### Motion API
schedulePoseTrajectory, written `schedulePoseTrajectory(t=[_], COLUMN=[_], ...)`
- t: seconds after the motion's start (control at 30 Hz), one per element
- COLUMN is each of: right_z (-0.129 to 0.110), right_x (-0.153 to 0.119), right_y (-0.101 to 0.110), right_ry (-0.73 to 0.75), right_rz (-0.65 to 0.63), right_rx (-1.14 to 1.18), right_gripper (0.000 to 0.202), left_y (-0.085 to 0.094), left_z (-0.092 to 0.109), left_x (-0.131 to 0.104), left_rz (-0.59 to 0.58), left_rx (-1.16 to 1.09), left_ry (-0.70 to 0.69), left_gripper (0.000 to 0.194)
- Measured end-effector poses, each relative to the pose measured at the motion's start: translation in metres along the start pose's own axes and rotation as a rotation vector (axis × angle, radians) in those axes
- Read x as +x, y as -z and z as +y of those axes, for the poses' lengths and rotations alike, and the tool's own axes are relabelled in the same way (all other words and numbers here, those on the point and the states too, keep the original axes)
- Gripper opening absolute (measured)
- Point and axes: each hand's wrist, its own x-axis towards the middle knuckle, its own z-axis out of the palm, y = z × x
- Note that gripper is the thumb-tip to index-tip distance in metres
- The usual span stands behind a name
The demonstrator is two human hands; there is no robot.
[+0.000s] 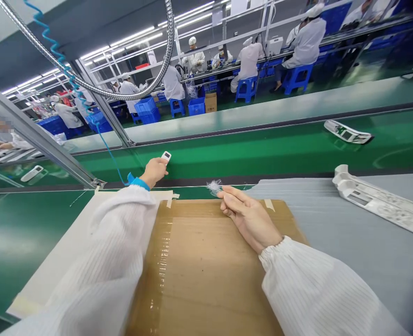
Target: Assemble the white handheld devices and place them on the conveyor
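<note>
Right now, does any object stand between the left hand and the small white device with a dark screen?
Nothing visible does: the left hand grips the white device at the glossy green belt. The right hand, pinching small clear plastic-like pieces, is apart, farther right.

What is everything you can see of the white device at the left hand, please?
The white device is slim and looks like plastic, with rounded corners and a dark rectangular window on its visible face. It sits at a slant, its near end touched and partly covered by the left hand's grip. Behind it spreads the green belt; whether the two touch is unclear.
</note>
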Motion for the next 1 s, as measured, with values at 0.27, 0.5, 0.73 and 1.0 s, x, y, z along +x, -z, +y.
schedulePoseTrajectory(t=[0.27,0.5,0.73,1.0], right_z=[0.002,0.005,0.004,0.002], right_x=[0.002,0.006,0.004,0.004], right_y=[0.003,0.007,0.007,0.009], right_ry=[-0.021,-0.04,-0.055,-0.063], right_rz=[-0.011,0.014,0.044,0.052], right_rx=[0.037,0.033,-0.02,-0.117], right_gripper=[0.03,0.028,0.043,0.046], left_y=[-0.016,-0.037,-0.087,-0.083], left_z=[-0.011,-0.008,-0.019,-0.023], left_x=[-0.006,-0.079,-0.134,-0.129], left_rz=[0.116,-0.023,0.071,0.075], left_rx=[0.303,0.121,0.22,0.152], left_ry=[-0.077,-0.229,-0.494,-0.486], left_gripper=[0.034,0.013,0.015,0.016])
